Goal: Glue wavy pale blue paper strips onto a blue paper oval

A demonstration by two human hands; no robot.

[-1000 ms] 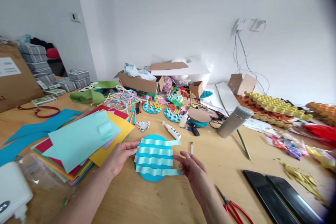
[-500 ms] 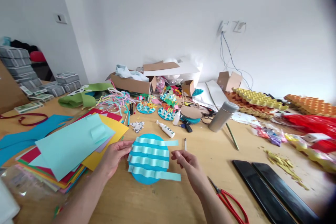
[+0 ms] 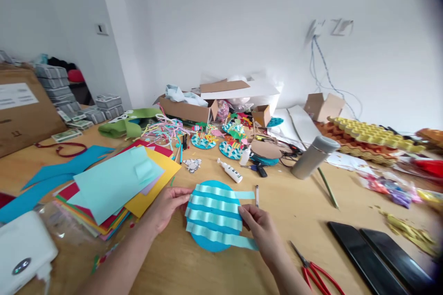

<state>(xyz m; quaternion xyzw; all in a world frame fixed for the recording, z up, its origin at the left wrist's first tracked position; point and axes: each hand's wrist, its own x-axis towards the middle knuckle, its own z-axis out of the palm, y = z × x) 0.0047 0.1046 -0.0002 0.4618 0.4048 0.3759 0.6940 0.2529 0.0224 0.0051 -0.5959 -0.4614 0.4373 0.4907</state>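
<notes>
A round blue card disc (image 3: 213, 245) with several wavy pale-blue paper strips (image 3: 214, 215) across it is between my hands, low over the wooden table. My left hand (image 3: 172, 203) pinches the disc's left edge, thumb on top and fingers partly hidden beneath. At the right edge, the thumb and fingers of my right hand (image 3: 259, 226) close on the disc near the ends of the middle strips. The top and bottom strips stick out past the disc on the right. Just beyond lies a white glue bottle (image 3: 230, 170) on its side.
Stacked coloured paper (image 3: 114, 184) lies to the left, near a white device (image 3: 26, 251). Red-handled scissors (image 3: 313, 269) and two black slabs (image 3: 363, 256) are at the right. Behind stand a grey flask (image 3: 315, 156), finished paper discs (image 3: 231, 149) and an open cardboard box (image 3: 185, 111).
My right hand has moved in from beside the disc and now grips its right edge. My left hand keeps its hold. The whole view has shifted, with things appearing farther right.
</notes>
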